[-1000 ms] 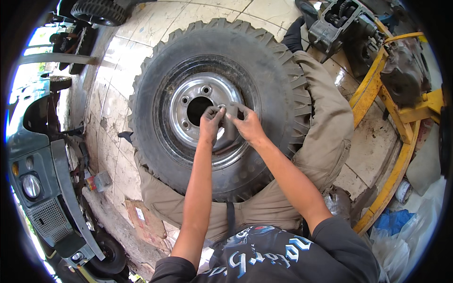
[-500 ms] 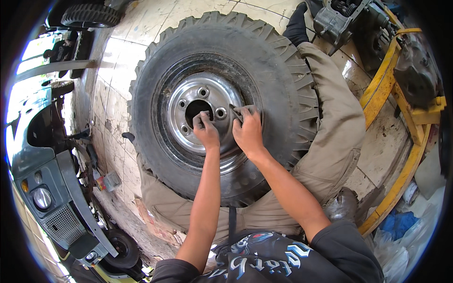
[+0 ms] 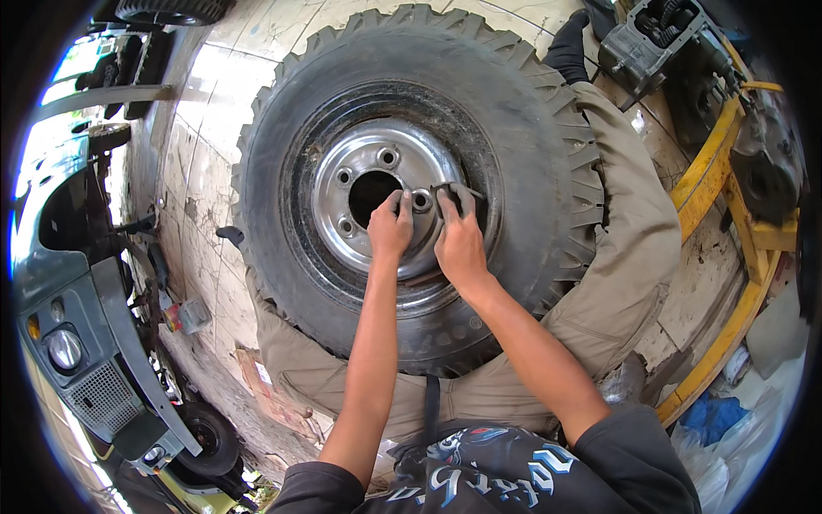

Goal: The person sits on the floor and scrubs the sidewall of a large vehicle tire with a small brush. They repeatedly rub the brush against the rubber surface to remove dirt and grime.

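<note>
A big tyre (image 3: 295, 218) with chunky tread lies flat between my legs. Its shiny metal wheel rim (image 3: 341, 200) faces up, with a round centre hole (image 3: 370, 190) and several bolt holes around it. Grey smudges cover my fingertips. My left hand (image 3: 391, 230) is closed, thumb and fingers pressed together between the centre hole and the nearest bolt hole (image 3: 421, 200); what it pinches, if anything, is hidden. Just right of that bolt hole, my right hand (image 3: 461, 244) is closed around a small dark piece, mostly covered by the fingers, over the rim's right side.
A yellow metal stand (image 3: 717, 163) with greasy machine parts (image 3: 655, 44) rises at the right. Clear plastic sheeting (image 3: 736, 463) and a blue bag (image 3: 715, 417) lie below it. At the left stands a grey-green vehicle front (image 3: 103, 343). Flattened cardboard (image 3: 272, 396) lies by my left leg.
Both hands have come closer together around the right bolt hole, the left moving right toward it. The whole view has shifted slightly, with the wheel now further right.
</note>
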The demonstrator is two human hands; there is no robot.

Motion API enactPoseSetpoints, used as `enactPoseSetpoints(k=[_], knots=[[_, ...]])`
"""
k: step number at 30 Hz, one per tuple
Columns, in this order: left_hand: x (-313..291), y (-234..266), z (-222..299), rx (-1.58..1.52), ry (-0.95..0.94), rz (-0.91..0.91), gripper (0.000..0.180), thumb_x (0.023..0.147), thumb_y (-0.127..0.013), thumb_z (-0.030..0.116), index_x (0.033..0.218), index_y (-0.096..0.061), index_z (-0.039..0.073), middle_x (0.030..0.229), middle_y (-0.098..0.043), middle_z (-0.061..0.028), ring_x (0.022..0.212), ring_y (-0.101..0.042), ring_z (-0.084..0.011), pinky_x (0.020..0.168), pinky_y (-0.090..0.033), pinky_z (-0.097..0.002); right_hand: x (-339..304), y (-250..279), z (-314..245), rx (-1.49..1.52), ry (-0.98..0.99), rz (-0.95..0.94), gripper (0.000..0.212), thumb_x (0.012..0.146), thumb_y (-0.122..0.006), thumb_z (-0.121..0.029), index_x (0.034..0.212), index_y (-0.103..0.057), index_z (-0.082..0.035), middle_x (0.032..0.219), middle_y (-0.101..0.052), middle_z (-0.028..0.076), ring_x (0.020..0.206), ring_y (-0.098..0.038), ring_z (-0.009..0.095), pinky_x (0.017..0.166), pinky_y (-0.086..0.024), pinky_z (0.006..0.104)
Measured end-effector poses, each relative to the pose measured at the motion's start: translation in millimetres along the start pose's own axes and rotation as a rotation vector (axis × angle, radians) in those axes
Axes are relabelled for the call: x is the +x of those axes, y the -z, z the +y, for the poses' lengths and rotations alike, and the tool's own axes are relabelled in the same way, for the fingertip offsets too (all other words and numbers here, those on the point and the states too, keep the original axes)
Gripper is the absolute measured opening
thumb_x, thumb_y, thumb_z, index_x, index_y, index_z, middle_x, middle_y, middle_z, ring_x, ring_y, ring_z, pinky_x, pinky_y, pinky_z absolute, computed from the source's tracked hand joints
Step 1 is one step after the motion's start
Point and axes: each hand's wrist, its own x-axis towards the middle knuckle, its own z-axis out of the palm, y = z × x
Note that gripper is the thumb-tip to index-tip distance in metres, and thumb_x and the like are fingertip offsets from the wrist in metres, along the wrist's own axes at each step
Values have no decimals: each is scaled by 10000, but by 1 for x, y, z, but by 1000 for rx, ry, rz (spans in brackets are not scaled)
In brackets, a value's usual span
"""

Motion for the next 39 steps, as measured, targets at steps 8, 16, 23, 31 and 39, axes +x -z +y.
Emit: enactPoseSetpoints(k=[8,16,23,31,39], knots=[[-6,-14,-4,-7,-110,191,309,992,-607,329,960,-767,66,860,-726,-186,789,-706,-389,700,-541,-443,25,12,12,40,31,-52,466,800,-638,73,1258,-630,-13,1217,-579,200,1127,-574,419,972,-488,482],[-8,-11,-1,-7,-120,199,310,986,-630,344,982,-779,71,843,-729,-186,782,-720,-369,696,-545,-425,21,1,13,-66,104,-14,487,850,-580,57,1337,-583,60,1338,-526,304,1262,-510,463,1075,-443,492],[-5,-16,-7,-31,-150,220,302,974,-648,338,972,-780,66,833,-728,-184,745,-722,-353,671,-542,-420,54,8,20,-71,108,-187,551,855,-496,99,1404,-468,134,1450,-419,415,1331,-464,525,1103,-446,478],[-4,-16,-10,-10,-172,222,301,982,-636,326,981,-775,59,835,-732,-180,765,-718,-372,676,-541,-437,1,12,12,-113,-25,-248,586,852,-480,92,1430,-413,154,1466,-356,454,1322,-456,550,1111,-434,498],[-7,-12,-3,-5,-142,172,302,984,-634,324,990,-772,55,891,-739,-184,815,-721,-376,710,-548,-442,47,9,27,-44,114,-198,573,849,-470,97,1419,-434,150,1475,-382,418,1348,-431,543,1124,-432,479]])
